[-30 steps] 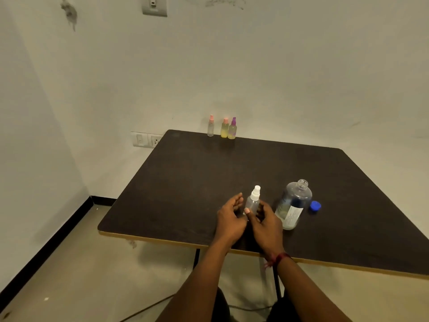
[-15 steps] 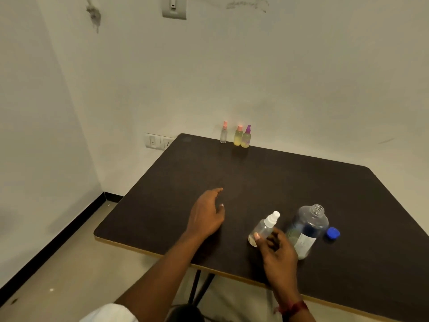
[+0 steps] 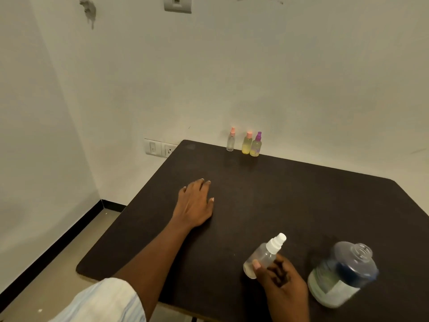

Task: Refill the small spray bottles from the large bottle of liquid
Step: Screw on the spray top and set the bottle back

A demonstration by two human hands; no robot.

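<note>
Dark counter (image 3: 290, 194). Far edge by wall: pink-capped clear bottle (image 3: 230, 144), slightly apart from touching yellow bottle (image 3: 246, 146) and purple-capped bottle (image 3: 255, 147). Near right: large bottle (image 3: 341, 277), uncapped. Mid-counter: left grip (image 3: 195, 203) palm-down. White-capped spray bottle (image 3: 262, 257) tilted in right grip (image 3: 281, 284); base contact unclear.

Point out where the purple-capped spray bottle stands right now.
In the head view, the purple-capped spray bottle stands at the far edge of the table by the wall, rightmost of three small bottles, close beside the yellow pink-capped bottle.

- I see the right hand (image 3: 282, 282) gripping a tilted, white-capped spray bottle (image 3: 262, 257).
- The left hand (image 3: 195, 203) is out over the surface (image 3: 278, 194), fingers relaxed, well apart.
- The large bottle (image 3: 343, 275) stands just right of the right hand.
</note>
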